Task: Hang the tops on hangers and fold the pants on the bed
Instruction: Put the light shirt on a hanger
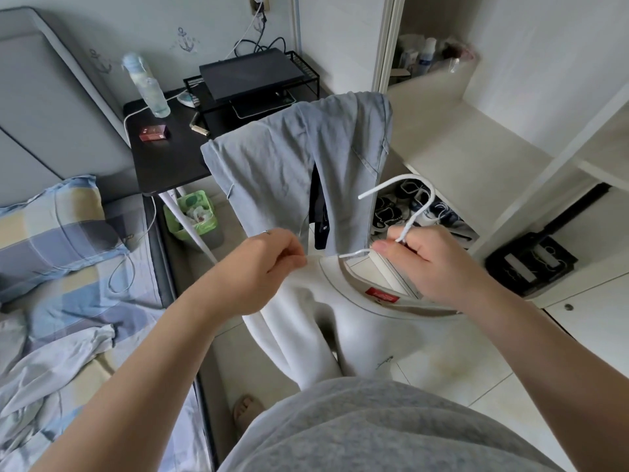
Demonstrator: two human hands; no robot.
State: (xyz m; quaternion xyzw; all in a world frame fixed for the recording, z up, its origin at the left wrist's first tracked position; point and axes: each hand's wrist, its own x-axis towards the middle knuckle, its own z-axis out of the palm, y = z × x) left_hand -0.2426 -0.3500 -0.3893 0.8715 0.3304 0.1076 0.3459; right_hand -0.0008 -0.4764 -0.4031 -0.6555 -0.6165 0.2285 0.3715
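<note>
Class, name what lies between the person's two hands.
Head view: the white top and an arm of the white hanger, between left hand and right hand.

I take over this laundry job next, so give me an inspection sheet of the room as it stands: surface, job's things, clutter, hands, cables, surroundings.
Surface: bed, with a rumpled sheet and a striped pillow.
Job's things: white top hangs between the hands, hanger hook above its neck opening; blue-grey pants draped in front, unfolded.
Clutter: side table holds a bottle and a red box; green bin on the floor by it.
Hands: left hand pinches the top's shoulder; right hand grips the hanger.
Cables: white cable trails from the side table onto the bed.
Surroundings: open wardrobe, shoes at its bottom.
</note>
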